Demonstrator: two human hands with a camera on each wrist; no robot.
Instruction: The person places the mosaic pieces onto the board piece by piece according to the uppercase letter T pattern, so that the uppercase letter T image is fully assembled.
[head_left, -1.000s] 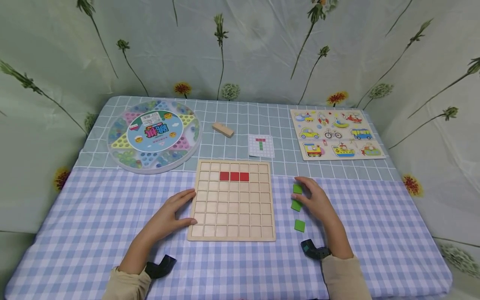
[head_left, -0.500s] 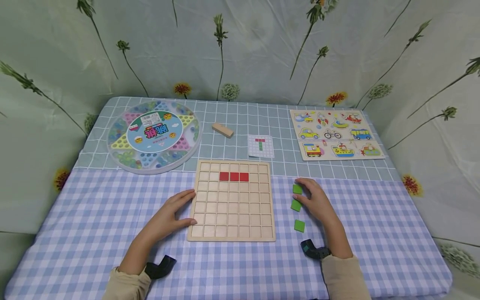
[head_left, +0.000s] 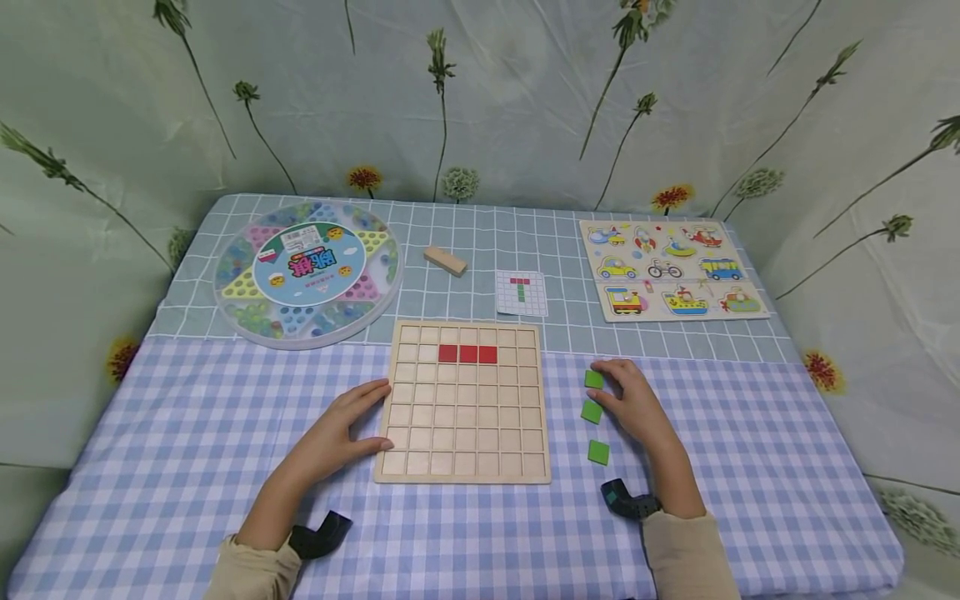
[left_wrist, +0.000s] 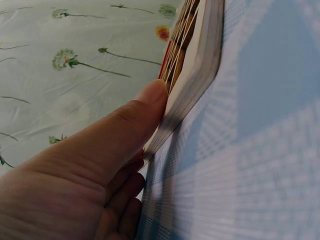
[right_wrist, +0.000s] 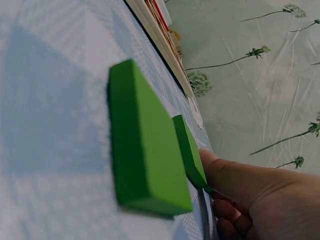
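The wooden grid board lies flat on the checked cloth, with three red square tiles in a row in its second row. My left hand rests against the board's left edge, fingers straight and thumb spread apart. In the left wrist view the thumb touches the rim. To the board's right, my right hand has thumb and forefinger at opposite edges of the farthest green tile, pinching it on the cloth. A second green tile lies just below, and a third green tile nearer me.
Behind the board lies a pattern card showing a red and green T. A small wooden block sits farther back. A round marble board game stands at back left, and a vehicle picture puzzle at back right.
My right forefinger has drawn in toward the thumb, closing around the farthest green tile. The left hand, board and tiles have stayed in place.
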